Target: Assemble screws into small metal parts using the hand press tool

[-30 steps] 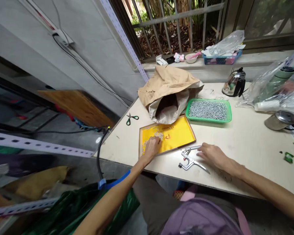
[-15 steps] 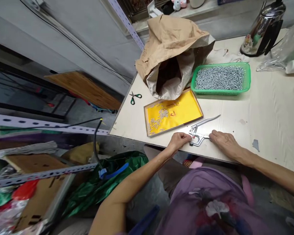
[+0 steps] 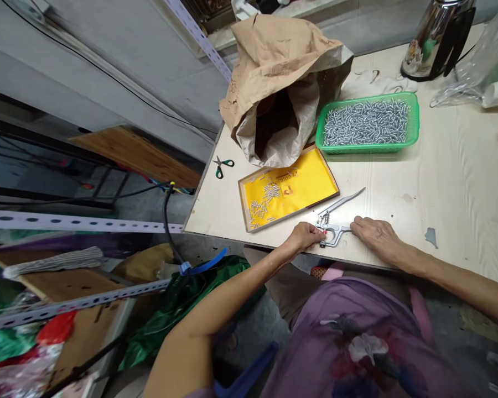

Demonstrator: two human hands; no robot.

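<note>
A pair of silver hand pliers [image 3: 335, 235] with a coil spring lies at the table's front edge, its upper handle [image 3: 344, 200] spread away from the lower one. My right hand [image 3: 373, 235] is closed around the end of the lower handle. At the jaws, my left hand [image 3: 306, 236] pinches thumb and fingers together; what they hold is too small to make out. A bit of red shows by the jaws. Just behind the left hand is a shallow box lid [image 3: 290, 213] with a yellow bottom, and small silver metal pins [image 3: 269, 192] lie scattered in it.
A green plastic basket [image 3: 367, 148] full of small metal pieces stands behind the pliers. Left of it an open brown paper bag [image 3: 282, 55] overlaps the lid. Small scissors [image 3: 222, 165] lie near the left edge. A metal kettle [image 3: 435, 41] and clear plastic [image 3: 468, 83] sit at back right.
The whole view has shifted slightly, moving the tabletop things a little left and up in the picture. Both hands keep nearly the same hold and place at the pliers.
</note>
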